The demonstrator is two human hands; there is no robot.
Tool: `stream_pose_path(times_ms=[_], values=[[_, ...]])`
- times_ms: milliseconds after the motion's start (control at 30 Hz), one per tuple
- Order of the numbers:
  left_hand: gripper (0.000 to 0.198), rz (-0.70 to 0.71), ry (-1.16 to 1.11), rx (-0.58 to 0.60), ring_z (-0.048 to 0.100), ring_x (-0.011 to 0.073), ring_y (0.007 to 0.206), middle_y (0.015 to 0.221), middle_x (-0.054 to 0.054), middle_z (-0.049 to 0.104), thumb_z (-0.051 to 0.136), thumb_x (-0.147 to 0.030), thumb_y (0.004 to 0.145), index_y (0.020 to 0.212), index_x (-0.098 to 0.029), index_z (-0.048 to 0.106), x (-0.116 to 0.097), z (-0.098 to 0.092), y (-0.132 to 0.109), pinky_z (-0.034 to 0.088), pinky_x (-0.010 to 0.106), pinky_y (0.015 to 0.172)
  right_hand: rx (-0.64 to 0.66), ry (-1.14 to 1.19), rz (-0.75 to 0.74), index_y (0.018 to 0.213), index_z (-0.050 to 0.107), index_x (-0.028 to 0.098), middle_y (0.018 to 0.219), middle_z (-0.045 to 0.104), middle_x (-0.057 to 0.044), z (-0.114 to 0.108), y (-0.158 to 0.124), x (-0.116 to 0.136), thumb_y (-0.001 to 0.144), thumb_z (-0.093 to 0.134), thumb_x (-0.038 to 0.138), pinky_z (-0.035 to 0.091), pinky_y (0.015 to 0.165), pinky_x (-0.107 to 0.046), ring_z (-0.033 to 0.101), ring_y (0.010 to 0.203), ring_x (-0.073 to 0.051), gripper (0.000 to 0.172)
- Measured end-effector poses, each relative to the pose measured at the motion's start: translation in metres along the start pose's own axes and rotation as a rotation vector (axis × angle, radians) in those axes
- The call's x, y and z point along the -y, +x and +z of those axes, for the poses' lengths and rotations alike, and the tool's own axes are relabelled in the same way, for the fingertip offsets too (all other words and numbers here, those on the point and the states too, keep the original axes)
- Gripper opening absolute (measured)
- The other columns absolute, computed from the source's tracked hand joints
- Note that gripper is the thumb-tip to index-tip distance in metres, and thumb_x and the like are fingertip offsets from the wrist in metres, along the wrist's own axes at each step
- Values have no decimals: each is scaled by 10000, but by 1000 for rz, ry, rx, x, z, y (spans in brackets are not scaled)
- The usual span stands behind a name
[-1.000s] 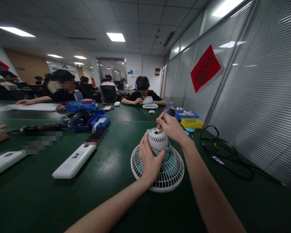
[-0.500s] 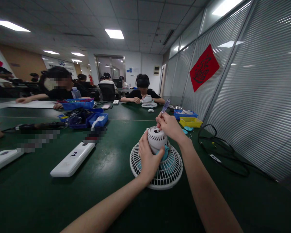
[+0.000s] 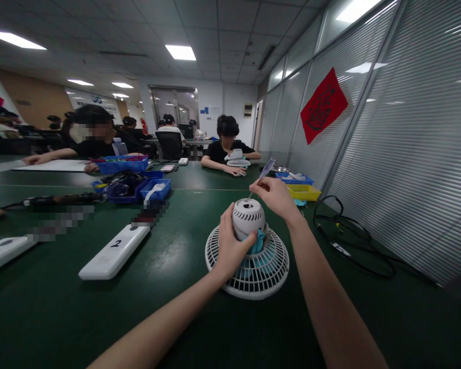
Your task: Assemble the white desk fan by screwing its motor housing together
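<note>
Right hand (image 3: 275,196) pinches a clear-handled screwdriver (image 3: 268,166), its shaft slanting down to the top of a white fan housing (image 3: 249,219); whether the tip meets a screw is too small to tell. Left hand (image 3: 231,248) curls around the housing's side, masking part of the round grille (image 3: 253,293) beneath, which rests on the green table (image 3: 54,318).

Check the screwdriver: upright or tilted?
Tilted: the screwdriver in the right hand leans right at its top, its lower end slanting down-left toward the white housing.
</note>
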State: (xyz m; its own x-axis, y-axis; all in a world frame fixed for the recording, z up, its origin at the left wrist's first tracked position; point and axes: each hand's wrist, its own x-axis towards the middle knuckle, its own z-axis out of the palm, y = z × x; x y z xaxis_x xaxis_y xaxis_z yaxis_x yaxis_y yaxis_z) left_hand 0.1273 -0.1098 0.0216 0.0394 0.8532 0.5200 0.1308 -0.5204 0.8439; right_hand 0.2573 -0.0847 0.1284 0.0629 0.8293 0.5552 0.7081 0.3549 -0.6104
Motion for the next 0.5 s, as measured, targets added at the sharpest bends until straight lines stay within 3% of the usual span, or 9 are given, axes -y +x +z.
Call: stream_pose_path(times_ms=[233, 500], values=[[734, -20, -48, 140, 349, 283, 1335, 1419, 94, 377, 651, -296, 687, 1357, -259, 353, 6, -9, 11, 272, 462, 1104, -15, 20, -31, 673, 644, 150, 658, 677, -42, 3, 2, -4, 795, 589, 179, 432, 631, -266, 601, 615, -142, 136], [727, 2, -62, 118, 370, 284, 1320, 1424, 98, 368, 647, -287, 709, 1366, -263, 336, 6, -6, 8, 297, 470, 1091, -4, 242, 20, 737, 595, 159, 707, 679, -46, 9, 4, -11, 783, 613, 198, 490, 616, -259, 649, 657, -145, 63]])
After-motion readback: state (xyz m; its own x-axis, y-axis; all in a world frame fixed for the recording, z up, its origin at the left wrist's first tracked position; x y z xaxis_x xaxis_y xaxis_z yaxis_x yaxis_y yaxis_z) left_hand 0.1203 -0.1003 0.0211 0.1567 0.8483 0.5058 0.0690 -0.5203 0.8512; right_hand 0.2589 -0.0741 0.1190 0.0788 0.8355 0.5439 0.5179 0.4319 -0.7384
